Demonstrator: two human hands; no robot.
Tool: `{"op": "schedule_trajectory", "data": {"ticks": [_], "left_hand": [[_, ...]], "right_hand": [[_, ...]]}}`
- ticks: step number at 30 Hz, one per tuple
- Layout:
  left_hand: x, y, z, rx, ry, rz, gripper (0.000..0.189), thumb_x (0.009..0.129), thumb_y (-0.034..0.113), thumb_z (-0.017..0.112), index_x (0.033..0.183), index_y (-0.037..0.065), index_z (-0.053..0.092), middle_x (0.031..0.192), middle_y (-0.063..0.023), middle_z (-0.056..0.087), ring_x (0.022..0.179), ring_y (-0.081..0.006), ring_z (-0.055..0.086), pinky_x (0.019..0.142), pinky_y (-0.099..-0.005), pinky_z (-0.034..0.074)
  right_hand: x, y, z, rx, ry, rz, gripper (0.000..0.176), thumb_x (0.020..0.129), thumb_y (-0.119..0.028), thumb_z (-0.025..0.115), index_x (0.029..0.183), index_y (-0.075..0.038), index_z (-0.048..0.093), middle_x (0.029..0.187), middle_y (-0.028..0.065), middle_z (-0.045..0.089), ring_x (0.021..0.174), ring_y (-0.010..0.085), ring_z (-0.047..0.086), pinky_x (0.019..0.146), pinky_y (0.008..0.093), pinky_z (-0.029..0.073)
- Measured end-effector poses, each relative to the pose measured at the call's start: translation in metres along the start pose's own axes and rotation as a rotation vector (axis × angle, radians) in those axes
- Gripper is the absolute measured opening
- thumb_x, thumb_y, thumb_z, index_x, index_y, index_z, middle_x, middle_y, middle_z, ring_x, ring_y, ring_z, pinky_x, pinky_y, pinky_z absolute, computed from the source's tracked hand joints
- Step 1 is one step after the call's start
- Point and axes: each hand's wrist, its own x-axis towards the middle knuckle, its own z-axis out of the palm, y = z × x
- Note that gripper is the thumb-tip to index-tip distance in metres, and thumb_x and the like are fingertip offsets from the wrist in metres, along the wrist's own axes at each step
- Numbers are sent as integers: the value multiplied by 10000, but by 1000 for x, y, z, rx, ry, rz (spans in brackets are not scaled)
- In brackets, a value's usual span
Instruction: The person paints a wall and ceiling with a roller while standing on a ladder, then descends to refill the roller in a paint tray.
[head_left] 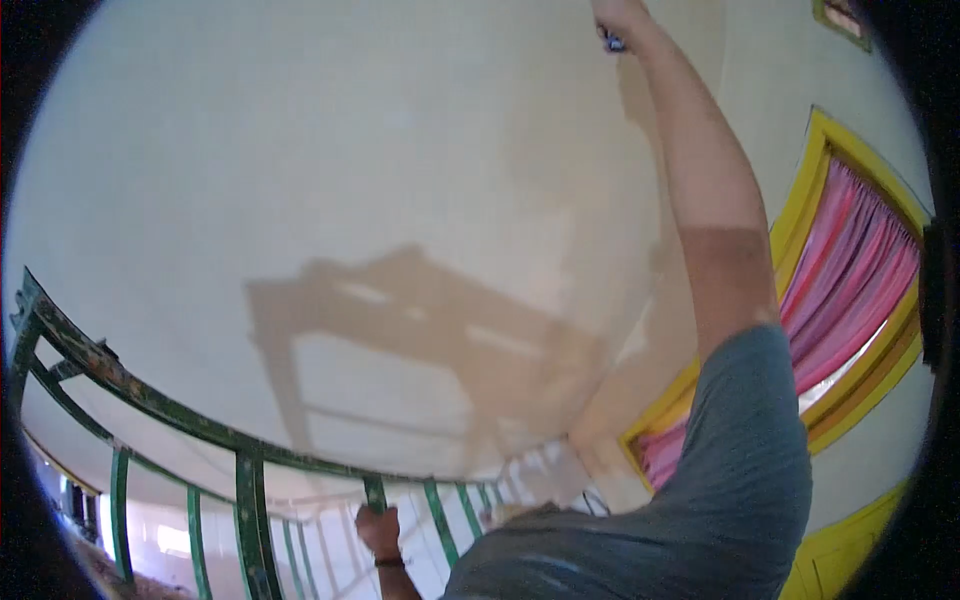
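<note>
Raised high against the pale wall [400, 150], my right hand [622, 20] is closed around a small dark and bluish object [612, 42], too small to make out. The top of that hand is cut off by the frame edge. Low in the view, my left hand [378, 530] is wrapped round a short upright bar of a green metal frame [250, 445], just below its curved top rail. A dark band circles the left wrist. Shadows of the frame and the arm fall on the wall.
To the right is a yellow-framed window [818, 130] with a pink striped curtain [850, 260]. A small framed item [845, 20] hangs at the top right. Yellow panelling [850, 550] stands at the lower right. The green frame spans the lower left, with several uprights.
</note>
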Motion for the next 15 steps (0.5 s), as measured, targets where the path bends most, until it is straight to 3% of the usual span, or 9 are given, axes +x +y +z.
{"op": "schedule_trajectory", "data": {"ticks": [1,3,5,9,11,13,15], "left_hand": [[0,6,-12,-12,-44,-59,275,567,219,691,681,-1,571,731,-204,608,715,-401,593,675,-482,491],[4,20,-12,-46,-82,-120,279,568,218,691,687,-3,569,738,-206,607,730,-398,595,683,-480,489],[5,14,-9,-30,-95,-110,303,570,225,693,711,-12,570,771,-217,608,764,-402,591,704,-482,483],[5,13,-11,-43,-165,-171,315,574,230,691,727,-15,566,792,-220,605,775,-407,582,719,-487,477],[3,17,-11,-44,-63,-82,311,577,233,689,721,-13,562,785,-220,606,749,-416,576,717,-493,475],[3,15,-7,-44,-84,-113,312,577,234,689,722,-11,561,784,-219,604,758,-414,573,723,-493,471],[5,14,-9,-38,-108,-152,313,577,234,689,723,-10,560,782,-219,602,767,-412,569,730,-492,467]], "right_hand": [[15,37,16,-15,-24,33,489,962,-399,364,666,-24,467,545,70,452,469,172,420,445,362,370],[71,114,46,-357,-51,-228,738,901,-569,193,949,22,633,850,237,639,866,393,612,808,443,454],[-8,141,61,-257,35,-115,679,916,-528,266,952,49,622,954,277,614,938,428,583,821,461,451],[-100,244,90,-211,41,-79,551,919,-469,374,888,16,632,824,284,608,794,423,602,701,485,457],[-146,295,102,-206,56,-41,507,927,-433,387,854,16,611,722,260,600,703,438,592,637,499,455],[-186,365,117,-236,-34,-3,480,934,-406,386,872,28,582,757,286,594,720,453,586,647,513,454],[-234,392,120,-209,-96,152,482,934,-409,383,871,28,576,766,299,587,727,463,581,653,518,457]]}}
